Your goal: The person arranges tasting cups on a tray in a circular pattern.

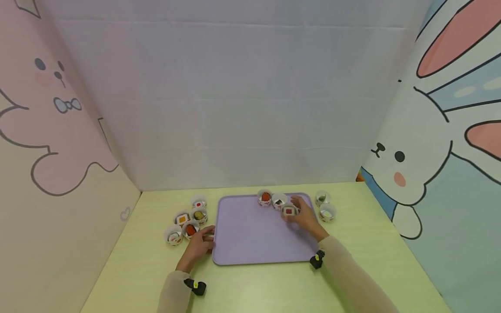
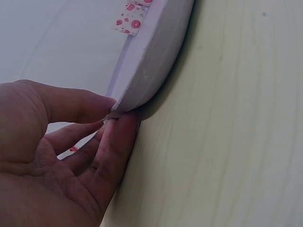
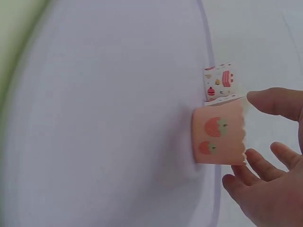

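Observation:
A lilac tray (image 1: 250,237) lies on the table. My left hand (image 1: 200,244) pinches its left edge, the thumb on top of the rim (image 2: 147,71) and fingers beneath. Over the tray's back right part, my right hand (image 1: 307,217) holds a paper cup (image 1: 289,211) containing a small white piece with a red centre. The right wrist view shows this cup as pink with strawberries (image 3: 215,126), thumb at its rim and fingers at the opposite side. Beside it on the tray stand a cup with a dark-and-white piece (image 1: 279,201) and a cup with an orange-red piece (image 1: 265,198).
Several paper cups (image 1: 198,214) with small sushi-like pieces cluster left of the tray, just beyond my left hand. Two more cups (image 1: 327,212) stand off the tray's right side. A white sheet (image 1: 250,108) rises behind the pale yellow table (image 1: 250,287), with printed cartoon panels at both sides.

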Motion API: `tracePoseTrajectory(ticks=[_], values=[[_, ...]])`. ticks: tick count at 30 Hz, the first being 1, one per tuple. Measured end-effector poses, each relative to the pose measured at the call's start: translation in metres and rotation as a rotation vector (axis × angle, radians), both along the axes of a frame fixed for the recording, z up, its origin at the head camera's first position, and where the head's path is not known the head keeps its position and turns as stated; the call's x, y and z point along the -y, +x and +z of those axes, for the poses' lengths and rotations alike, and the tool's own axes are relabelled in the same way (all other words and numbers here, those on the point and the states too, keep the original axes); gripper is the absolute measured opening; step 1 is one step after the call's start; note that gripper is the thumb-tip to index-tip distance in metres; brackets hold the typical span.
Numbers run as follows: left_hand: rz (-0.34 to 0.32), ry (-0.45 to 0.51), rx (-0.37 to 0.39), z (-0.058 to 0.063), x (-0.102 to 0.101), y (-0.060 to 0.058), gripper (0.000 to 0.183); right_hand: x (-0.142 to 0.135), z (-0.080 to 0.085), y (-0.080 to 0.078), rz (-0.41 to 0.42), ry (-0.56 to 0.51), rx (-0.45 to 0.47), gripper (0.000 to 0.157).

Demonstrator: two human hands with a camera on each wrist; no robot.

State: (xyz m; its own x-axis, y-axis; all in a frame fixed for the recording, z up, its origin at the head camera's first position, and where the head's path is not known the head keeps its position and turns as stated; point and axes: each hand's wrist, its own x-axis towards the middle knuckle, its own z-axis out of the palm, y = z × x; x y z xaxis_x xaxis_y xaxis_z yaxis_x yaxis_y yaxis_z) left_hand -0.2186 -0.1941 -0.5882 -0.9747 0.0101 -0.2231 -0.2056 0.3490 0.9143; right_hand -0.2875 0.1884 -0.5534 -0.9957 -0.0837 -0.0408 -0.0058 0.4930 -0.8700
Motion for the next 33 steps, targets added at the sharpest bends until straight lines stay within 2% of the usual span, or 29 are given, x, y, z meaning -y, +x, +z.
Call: tracePoseTrajectory(ticks=[4,10,21,33], values=[[0.001,0.0,0.0,0.0,0.0,0.001,0.058,0.0,0.009,0.001,0.004,0.0,-0.003,0.082],[0.0,-0.002,-0.001,0.0,0.0,0.002,0.057,0.001,0.025,0.006,0.027,-0.002,-0.094,0.073],[-0.002,0.014,-0.003,0.003,-0.001,0.005,0.058,-0.009,0.048,0.014,0.04,-0.021,-0.202,0.069],[-0.004,0.026,-0.009,0.002,0.0,0.004,0.058,-0.028,0.073,0.024,0.018,-0.07,-0.233,0.068]])
